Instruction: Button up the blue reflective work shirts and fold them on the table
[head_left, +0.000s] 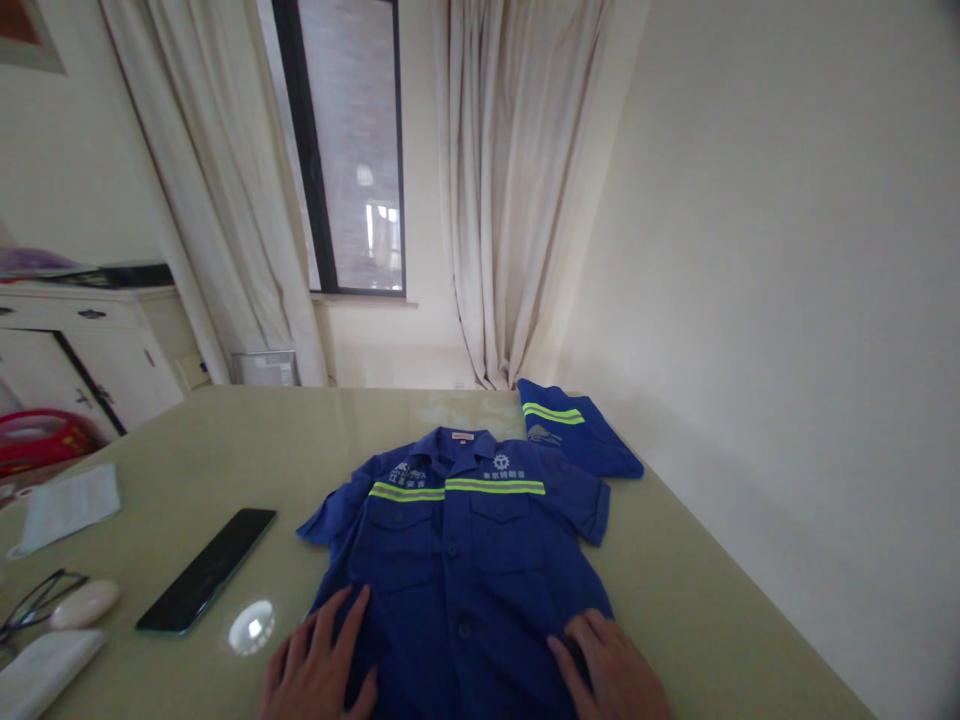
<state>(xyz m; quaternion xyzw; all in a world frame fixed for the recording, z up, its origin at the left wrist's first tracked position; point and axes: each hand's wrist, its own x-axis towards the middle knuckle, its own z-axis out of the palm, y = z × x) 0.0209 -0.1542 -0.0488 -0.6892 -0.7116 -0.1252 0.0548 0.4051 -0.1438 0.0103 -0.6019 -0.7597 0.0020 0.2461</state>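
A blue short-sleeved work shirt [491,600] lies front up on the table, buttoned, its collar pointing away from me. Yellow-green reflective strips and white lettering cross its chest, above two flap pockets. My left hand [321,660] rests on the shirt's lower left side with fingers spread. On the lower right side, my right hand [611,665] touches the cloth, thumb and fingers apart. Neither hand grips the fabric. The shirt's hem runs out of view at the bottom. Another folded blue garment [592,445] with a similar strip lies beyond the right sleeve.
On the left of the pale glossy table [300,440] lie a black phone [208,572], a mask-like white item [71,505], glasses [37,605], a pale oval object [85,605] and a white pack [49,670]. A wall [810,350] borders the right; curtains [514,190] hang behind.
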